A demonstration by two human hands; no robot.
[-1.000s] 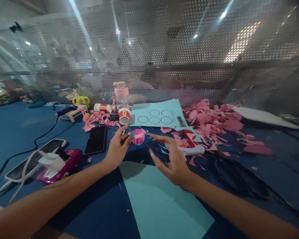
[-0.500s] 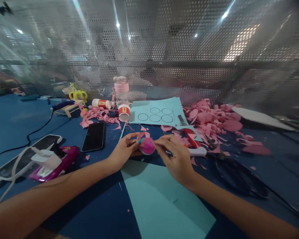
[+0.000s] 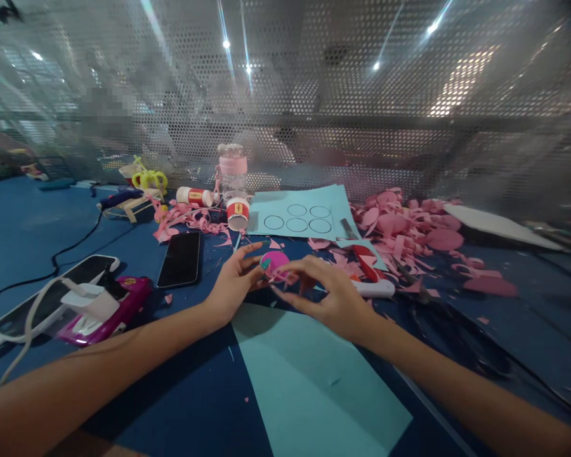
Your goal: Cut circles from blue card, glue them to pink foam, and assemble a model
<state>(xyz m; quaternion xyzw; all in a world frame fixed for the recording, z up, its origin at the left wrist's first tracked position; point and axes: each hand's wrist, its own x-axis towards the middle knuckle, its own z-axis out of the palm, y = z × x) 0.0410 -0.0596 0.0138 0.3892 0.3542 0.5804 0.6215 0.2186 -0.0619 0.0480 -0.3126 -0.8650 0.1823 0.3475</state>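
Pink paper offcuts (image 3: 393,223) and a blue sheet (image 3: 285,214) of drawn circles (image 3: 297,225) show a craft workspace.

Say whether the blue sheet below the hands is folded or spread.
Spread: the blue sheet lies flat, its broad face showing.

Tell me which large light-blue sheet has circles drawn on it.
The far sheet, to the right of the bottle with the pink lid: five dark circle outlines are visible on it. The near sheet shows none.

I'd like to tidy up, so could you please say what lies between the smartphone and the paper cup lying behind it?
The head view shows pink paper strips between the smartphone and paper cup.
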